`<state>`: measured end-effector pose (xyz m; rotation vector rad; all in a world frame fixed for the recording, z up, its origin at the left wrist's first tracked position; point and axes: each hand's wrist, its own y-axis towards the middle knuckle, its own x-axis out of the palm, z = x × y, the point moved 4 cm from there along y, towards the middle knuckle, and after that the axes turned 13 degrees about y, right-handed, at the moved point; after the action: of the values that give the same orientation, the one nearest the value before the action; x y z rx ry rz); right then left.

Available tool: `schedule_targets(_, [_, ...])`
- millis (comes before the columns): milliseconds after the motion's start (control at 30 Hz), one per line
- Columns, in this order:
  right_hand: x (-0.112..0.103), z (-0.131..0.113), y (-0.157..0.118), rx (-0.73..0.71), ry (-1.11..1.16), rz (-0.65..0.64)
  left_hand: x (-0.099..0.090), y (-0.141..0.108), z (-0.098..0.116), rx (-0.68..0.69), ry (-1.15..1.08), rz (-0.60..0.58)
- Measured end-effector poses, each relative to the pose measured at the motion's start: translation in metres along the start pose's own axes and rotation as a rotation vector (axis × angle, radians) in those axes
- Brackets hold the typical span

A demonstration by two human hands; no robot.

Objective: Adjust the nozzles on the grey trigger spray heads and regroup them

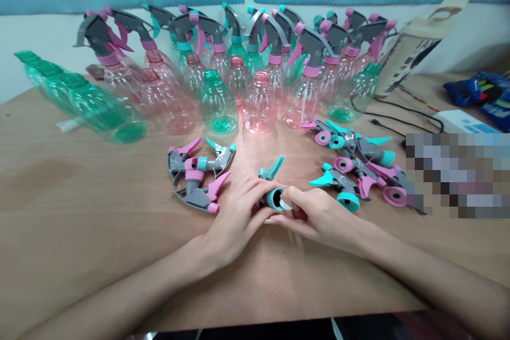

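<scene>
My left hand (243, 212) is closed around a grey and teal spray head (274, 198), whose open teal collar faces right and whose teal trigger points up. Against that collar, my right hand (314, 211) pinches a small whitish piece (285, 204); its full shape is hidden by the fingers. Left of my hands lie several loose spray heads (195, 183) in pink, teal and grey. More loose spray heads (350, 170) form a pile to the right.
Behind stand several clear pink bottles (260, 106) and green bottles (219, 106), many with spray heads. Green bottles (99, 106) overlap at the left. At the right are a tall cream bottle (410, 53), black cable (398, 111), blue packet (478, 93) and white box (464, 121) on the table (79, 223).
</scene>
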<state>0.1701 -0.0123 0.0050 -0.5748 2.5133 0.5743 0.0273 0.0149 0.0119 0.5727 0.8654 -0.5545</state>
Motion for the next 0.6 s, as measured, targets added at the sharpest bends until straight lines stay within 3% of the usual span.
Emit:
schedule_targets(267, [-0.005,0.013,0.001,0.189,0.227,0.072,-0.004,0.001,-0.003,-0.033,0.007,0.004])
schedule_targets(433, [-0.006,0.013,0.002,0.234,0.368,0.096,-0.003,0.000,-0.003,-0.043,-0.006,-0.002])
schedule_targets(600, [-0.013,0.014,0.002,0.277,0.365,0.149,-0.004,-0.001,-0.005,-0.085,-0.003,0.007])
